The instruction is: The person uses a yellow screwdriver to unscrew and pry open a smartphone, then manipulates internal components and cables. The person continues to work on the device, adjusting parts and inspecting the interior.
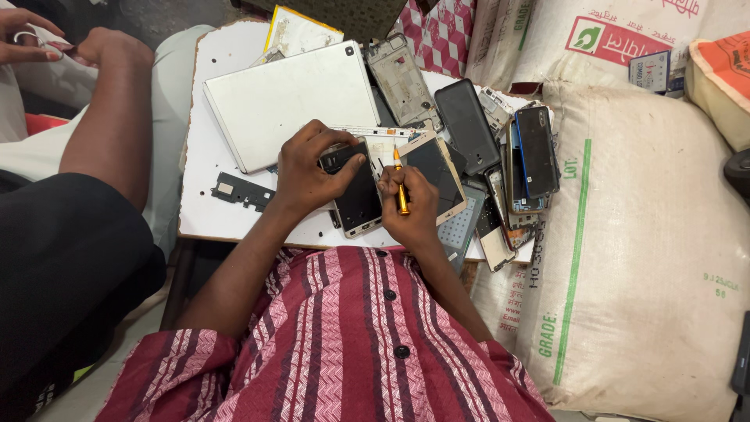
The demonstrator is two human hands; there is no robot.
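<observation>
Co-worker: at your far left a person in a black sleeve sits beside you, their hands together at the top corner, well apart from yours.
Table: a small white board with chipped edges lies in front of you; a black bracket part rests near its left edge.
Tablet back: a large white tablet shell lies face down above your left hand.
Left hand: your left hand presses down on the opened phone, fingers curled over its top end, thumb on a black part inside.
Phone: it lies on the board near the front edge, between your two hands, gold rim showing.
Right hand: your right hand pinches an orange screwdriver, fingers closed tightly round it, tip pointing away from you just beside the phone.
Phone heap: dark handsets, frames and shells are piled to the right of the board.
Sacks: a big white woven sack with a green vertical stripe and green lettering stands at your right; behind it another sack bears a red-and-green rectangular label, and an orange bag sits at the top corner.
</observation>
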